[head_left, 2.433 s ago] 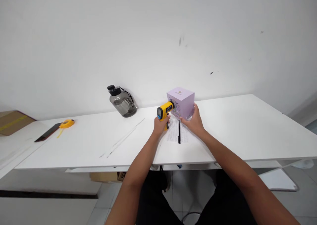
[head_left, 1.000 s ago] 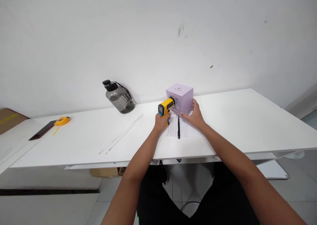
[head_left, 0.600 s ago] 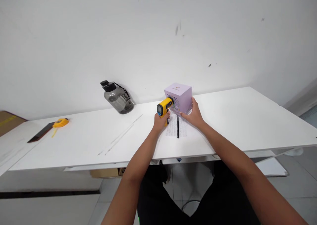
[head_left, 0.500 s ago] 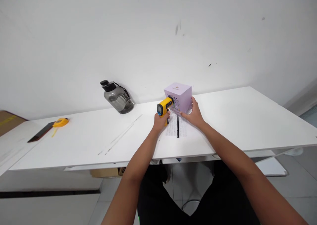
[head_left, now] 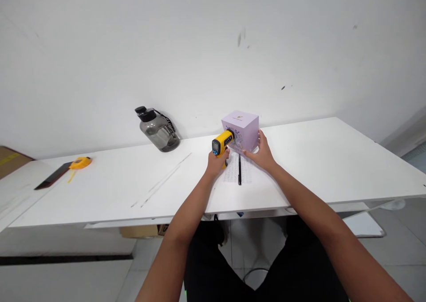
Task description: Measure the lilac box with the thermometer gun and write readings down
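Note:
My left hand is wrapped round the handle of a yellow and black infrared thermometer. Its nose points at the printed front of a lilac box; whether the two touch, I cannot tell. My right hand grips the box's near right corner, thumb at the lower front edge and fingers along the right side. The box stands on the white table by the wall. Just in front of it a black pen lies on a sheet of bubble wrap.
A grey water bottle with a black lid stands against the wall to the left. Further left are a yellow tape measure and a dark flat strip. At the far left is a cardboard box. The white table runs along the wall.
The view has shifted very slightly. Both hands, the thermometer and the box keep the same positions relative to each other.

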A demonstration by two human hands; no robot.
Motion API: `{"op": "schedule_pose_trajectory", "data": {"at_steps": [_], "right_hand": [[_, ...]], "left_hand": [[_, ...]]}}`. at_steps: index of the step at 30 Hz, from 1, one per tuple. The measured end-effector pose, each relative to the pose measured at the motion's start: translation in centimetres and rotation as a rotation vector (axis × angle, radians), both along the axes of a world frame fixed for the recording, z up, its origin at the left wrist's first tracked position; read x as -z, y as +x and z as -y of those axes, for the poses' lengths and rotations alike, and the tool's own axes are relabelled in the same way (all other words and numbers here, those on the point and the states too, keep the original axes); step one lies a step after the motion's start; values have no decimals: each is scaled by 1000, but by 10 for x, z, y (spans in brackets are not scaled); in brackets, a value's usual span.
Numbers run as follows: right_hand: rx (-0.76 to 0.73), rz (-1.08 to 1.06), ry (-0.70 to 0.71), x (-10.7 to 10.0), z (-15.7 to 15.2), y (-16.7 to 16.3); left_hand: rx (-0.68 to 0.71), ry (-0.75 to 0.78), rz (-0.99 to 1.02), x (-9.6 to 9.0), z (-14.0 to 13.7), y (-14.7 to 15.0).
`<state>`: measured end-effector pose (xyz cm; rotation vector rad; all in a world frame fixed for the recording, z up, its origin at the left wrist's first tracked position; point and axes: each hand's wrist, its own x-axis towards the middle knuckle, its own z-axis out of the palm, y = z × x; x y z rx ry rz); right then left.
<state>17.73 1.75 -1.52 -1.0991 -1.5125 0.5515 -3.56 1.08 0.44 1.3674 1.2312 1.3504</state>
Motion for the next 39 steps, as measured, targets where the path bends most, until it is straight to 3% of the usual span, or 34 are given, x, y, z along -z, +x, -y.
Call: {"op": "schedule_pose_trajectory", "data": {"at_steps": [10,23,30,39], "right_hand": [[-6,-1,-22,-2,-1,2],[-51,-132,-114,-1,1,-2],[21,-149,-168,-2,3,-9],[74,-50,-91,-1,-12,19]], "left_hand": [[17,-4,42,-6,4,2],[40,34,10,2,-1,1],[58,40,-17,1,1,2],[41,21,33,-1,2,5]]}}
